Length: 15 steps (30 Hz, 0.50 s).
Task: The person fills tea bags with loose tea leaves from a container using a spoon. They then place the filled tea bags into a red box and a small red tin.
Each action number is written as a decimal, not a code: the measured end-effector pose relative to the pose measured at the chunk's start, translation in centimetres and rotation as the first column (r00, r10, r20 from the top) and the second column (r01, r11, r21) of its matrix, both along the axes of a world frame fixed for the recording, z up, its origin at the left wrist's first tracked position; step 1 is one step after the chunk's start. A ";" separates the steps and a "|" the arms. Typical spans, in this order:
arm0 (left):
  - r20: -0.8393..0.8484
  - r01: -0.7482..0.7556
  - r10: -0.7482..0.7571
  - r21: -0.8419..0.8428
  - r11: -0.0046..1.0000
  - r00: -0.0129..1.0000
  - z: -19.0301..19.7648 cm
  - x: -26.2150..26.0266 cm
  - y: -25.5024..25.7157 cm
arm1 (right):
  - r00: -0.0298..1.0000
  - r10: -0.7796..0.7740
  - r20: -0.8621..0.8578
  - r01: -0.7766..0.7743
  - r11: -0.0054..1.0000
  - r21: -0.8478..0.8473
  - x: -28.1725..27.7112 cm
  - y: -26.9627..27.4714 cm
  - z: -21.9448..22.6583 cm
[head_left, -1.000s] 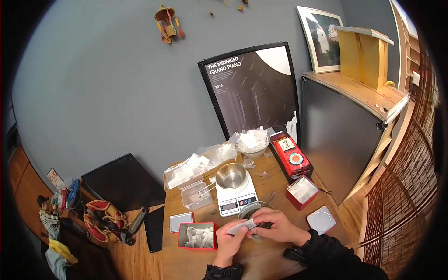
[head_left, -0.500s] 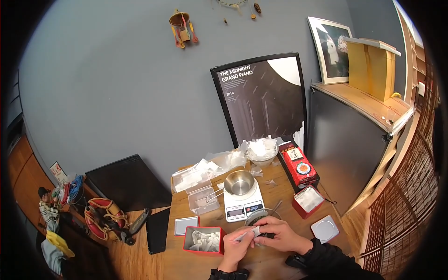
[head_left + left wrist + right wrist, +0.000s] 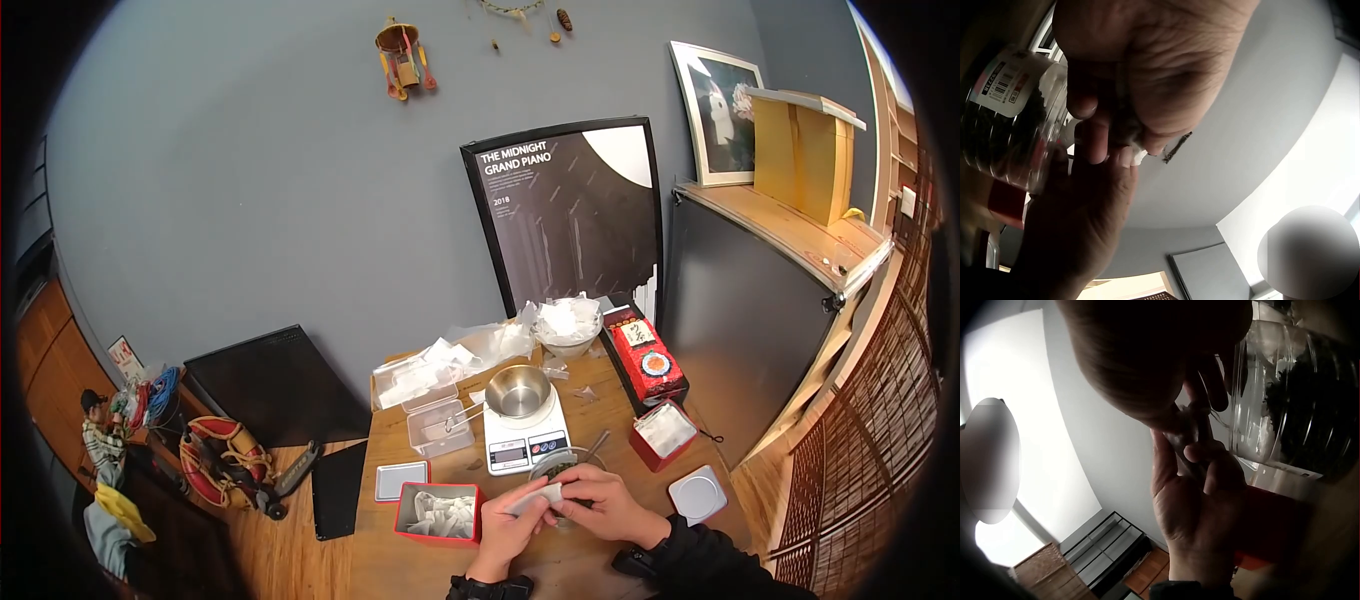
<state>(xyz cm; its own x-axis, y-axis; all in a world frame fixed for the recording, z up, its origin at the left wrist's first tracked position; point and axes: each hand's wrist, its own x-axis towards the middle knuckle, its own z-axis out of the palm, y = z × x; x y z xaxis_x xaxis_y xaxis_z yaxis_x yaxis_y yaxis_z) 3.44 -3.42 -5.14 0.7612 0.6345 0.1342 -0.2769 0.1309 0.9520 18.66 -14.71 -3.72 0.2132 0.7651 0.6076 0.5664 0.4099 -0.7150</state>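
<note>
In the head view, my left hand (image 3: 507,530) and right hand (image 3: 602,506) meet at the table's near side. Between them is a small white tea bag (image 3: 541,495), pinched by the fingers of both hands; the wrist views show little of it behind the fingers. Just beyond my hands stands a clear plastic jar (image 3: 1004,134) of dark dry leaves, with a spoon handle (image 3: 598,441) sticking up from it. A red tin (image 3: 437,513) holding several white tea bags is beside my left hand.
A metal pan (image 3: 519,391) sits on a white kitchen scale (image 3: 509,457). Behind are a clear plastic box (image 3: 441,432) and a bowl of white bags (image 3: 568,324). To the right are a red tea package (image 3: 645,350), another red tin (image 3: 663,437) and a lid (image 3: 698,495).
The head view has shifted, so the table sits lower and further right in it. Both hands keep their hold on the tea bag, and the fingers have shifted a little along it.
</note>
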 end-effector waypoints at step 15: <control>-0.024 -0.005 0.005 0.014 1.000 1.000 -0.4 0.2 0.3 | 0.995 -0.085 -0.045 0.087 0.995 0.051 -0.2 -0.1 0.3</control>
<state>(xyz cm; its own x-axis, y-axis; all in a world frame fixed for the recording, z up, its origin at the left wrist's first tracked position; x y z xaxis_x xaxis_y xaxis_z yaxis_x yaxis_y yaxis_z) 3.60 -3.08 -5.54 0.7610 0.6366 0.1252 -0.2549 0.1160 0.9600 18.47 -14.82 -3.44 0.3032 0.7099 0.6357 0.5706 0.3991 -0.7177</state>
